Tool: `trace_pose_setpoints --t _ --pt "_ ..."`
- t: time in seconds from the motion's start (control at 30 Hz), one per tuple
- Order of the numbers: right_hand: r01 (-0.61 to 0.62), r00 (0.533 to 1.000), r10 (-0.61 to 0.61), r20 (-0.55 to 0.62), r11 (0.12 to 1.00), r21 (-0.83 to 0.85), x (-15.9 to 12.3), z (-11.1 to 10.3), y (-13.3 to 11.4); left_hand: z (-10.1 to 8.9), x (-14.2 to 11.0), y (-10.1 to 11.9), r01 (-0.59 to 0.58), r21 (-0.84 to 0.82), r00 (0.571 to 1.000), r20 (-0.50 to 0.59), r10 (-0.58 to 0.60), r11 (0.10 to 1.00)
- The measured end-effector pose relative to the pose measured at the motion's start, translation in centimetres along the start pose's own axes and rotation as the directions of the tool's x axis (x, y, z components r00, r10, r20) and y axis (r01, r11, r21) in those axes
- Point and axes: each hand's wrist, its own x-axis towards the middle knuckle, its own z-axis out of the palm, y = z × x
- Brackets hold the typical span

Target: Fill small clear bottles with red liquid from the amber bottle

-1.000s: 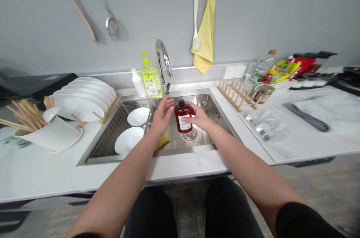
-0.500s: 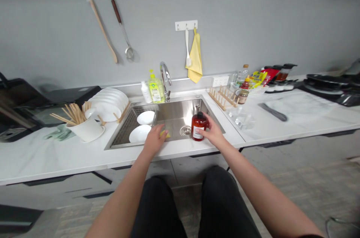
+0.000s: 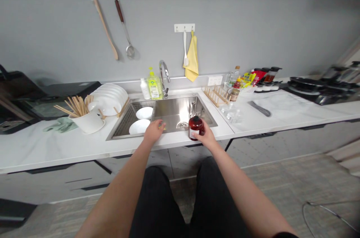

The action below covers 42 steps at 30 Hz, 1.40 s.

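Note:
In the head view, my right hand (image 3: 207,135) is closed round a reddish-brown bottle (image 3: 195,129) with a black cap and white label, held upright over the front edge of the sink (image 3: 165,107). My left hand (image 3: 153,131) hangs over the sink's front rim, its fingers curled on a small yellow sponge (image 3: 162,127) that is mostly hidden by them. Two white bowls sit at the sink's left side: the nearer bowl (image 3: 138,127) is just left of my left hand, and the farther bowl (image 3: 144,113) is behind it.
Behind the sink stand a faucet (image 3: 164,77), a yellow-green soap bottle (image 3: 154,86) and a white bottle (image 3: 144,89). White plates (image 3: 108,97) and a chopstick holder (image 3: 87,122) are at left. A wooden rack (image 3: 216,96) and clear glassware (image 3: 231,113) stand at right.
The view has shifted slightly. My right hand has brought the bottle a little nearer to me, its cap now turned more toward the camera. The left hand stays by the sink's front rim.

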Motion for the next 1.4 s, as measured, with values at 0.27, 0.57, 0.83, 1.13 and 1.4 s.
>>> trace_pose_setpoints --t 0.27,0.57,0.83,1.13,1.4 --pt "0.022 0.995 -0.011 0.097 0.994 -0.103 0.0 0.0 -0.4 -0.4 -0.2 0.4 0.041 -0.003 0.999 0.014 -0.041 0.999" --pt "0.035 0.984 -0.002 0.18 0.983 -0.182 0.0 -0.8 -0.2 -0.6 -0.5 1.2 0.034 0.083 0.998 0.043 -0.037 0.996" --pt "0.041 0.992 -0.028 0.12 0.993 -0.11 -1.2 -2.5 1.4 -0.4 -0.8 1.7 -0.024 0.145 0.999 0.043 0.018 0.989" --pt "-0.007 1.0 -0.009 -0.026 0.842 -0.54 0.8 -6.9 2.1 -0.2 -0.4 0.9 0.011 0.104 0.999 0.036 -0.015 0.995" --pt "-0.04 0.998 0.003 -0.061 0.786 -0.617 2.8 -5.9 2.0 -0.4 -0.4 0.9 0.025 0.087 0.999 0.032 -0.028 0.996"
